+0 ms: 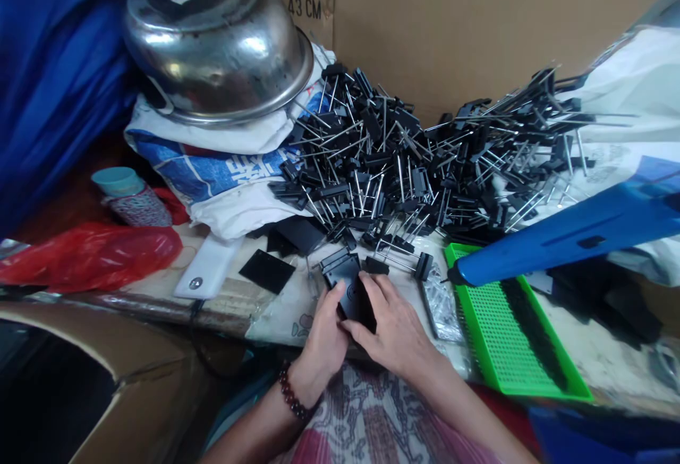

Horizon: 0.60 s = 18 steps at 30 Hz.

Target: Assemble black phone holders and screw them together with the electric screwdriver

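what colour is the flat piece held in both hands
The flat piece is black; the head view, the only one, shows it.

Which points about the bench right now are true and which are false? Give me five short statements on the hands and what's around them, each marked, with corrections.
1. The left hand and right hand both hold a black piece. True.
2. The metal basin stands right side up. False: its base faces up.
3. The green tray lies to the right of both hands. True.
4. The right hand grips the blue tool. False: neither hand touches it.
5. The beaded bracelet is on the right wrist. False: it is on the left wrist.
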Each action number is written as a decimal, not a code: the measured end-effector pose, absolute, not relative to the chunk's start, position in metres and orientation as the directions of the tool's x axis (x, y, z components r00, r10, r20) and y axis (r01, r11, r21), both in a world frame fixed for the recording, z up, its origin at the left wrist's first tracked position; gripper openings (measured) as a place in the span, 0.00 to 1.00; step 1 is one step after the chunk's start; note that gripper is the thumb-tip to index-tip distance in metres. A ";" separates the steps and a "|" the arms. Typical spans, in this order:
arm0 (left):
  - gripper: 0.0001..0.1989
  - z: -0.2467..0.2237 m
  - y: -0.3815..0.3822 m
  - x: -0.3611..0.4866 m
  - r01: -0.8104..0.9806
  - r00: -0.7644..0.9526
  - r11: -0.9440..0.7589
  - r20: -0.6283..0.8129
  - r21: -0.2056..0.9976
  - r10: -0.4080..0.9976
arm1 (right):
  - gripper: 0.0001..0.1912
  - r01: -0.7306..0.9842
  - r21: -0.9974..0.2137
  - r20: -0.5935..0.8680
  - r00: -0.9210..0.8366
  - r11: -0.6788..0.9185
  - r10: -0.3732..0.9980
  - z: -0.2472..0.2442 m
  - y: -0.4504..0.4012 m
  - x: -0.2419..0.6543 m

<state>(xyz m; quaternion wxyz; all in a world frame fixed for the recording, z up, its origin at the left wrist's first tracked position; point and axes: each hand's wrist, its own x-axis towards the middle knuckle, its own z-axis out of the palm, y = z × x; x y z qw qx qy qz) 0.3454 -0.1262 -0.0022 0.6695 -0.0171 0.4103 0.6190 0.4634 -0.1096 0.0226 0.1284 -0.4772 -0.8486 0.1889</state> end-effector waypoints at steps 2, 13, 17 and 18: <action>0.15 -0.002 -0.126 0.346 -0.845 -0.099 0.229 -0.562 0.483 0.821 | 0.33 0.754 -0.449 0.045 -0.516 0.479 0.855 0.022 -0.111 0.462; 0.14 -0.003 -0.123 0.344 -0.843 -0.132 0.223 -0.590 0.490 0.797 | 0.35 0.776 -0.407 0.014 -0.522 0.481 0.853 0.022 -0.109 0.457; 0.18 -0.008 -0.121 0.343 -0.840 -0.110 0.224 -0.559 0.495 0.822 | 0.36 0.785 -0.411 0.000 -0.509 0.464 0.861 0.022 -0.108 0.456; 0.18 -0.009 -0.120 0.343 -0.836 -0.107 0.222 -0.547 0.501 0.831 | 0.36 0.772 -0.437 0.009 -0.508 0.461 0.861 0.022 -0.108 0.458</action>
